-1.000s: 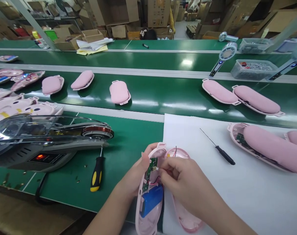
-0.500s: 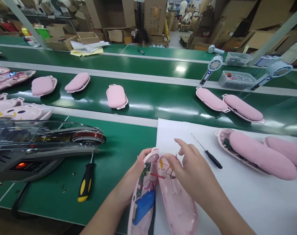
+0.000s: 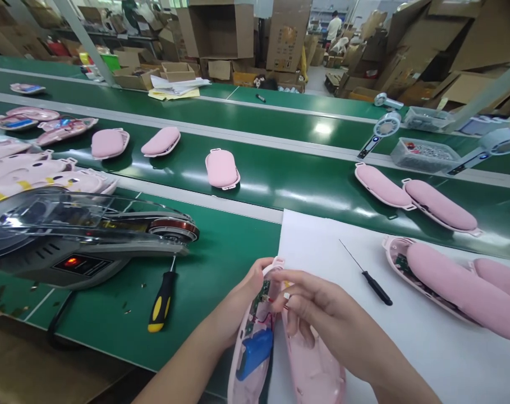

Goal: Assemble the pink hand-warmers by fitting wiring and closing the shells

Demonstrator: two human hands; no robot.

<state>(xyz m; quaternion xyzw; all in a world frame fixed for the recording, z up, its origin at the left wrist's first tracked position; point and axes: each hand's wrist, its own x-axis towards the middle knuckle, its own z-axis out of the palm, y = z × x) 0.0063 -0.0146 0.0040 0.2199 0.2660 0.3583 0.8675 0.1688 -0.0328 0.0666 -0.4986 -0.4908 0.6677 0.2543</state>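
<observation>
My left hand [image 3: 246, 300] grips the upper left edge of an opened pink shell half [image 3: 242, 365]. Inside that half are a green circuit board [image 3: 263, 294] and a blue-wrapped battery [image 3: 255, 353]. The other pink half [image 3: 317, 359] lies open beside it on the white sheet. Over the top of both halves, my right hand [image 3: 322, 314] pinches a small white connector [image 3: 287, 295] between thumb and fingers. Thin red wires run close to these fingers, partly hidden by them.
A thin black screwdriver [image 3: 376, 288] lies on the white sheet [image 3: 322, 241], left of more pink shells [image 3: 456, 286]. A yellow-black screwdriver [image 3: 162, 303] rests by a grey machine with a clear cover [image 3: 90, 241]. Several pink shells [image 3: 222, 168] lie along the green belt [image 3: 280, 179].
My right hand has moved left to the gap between the halves and closed on the white connector. My left hand keeps its hold. The view has shifted left.
</observation>
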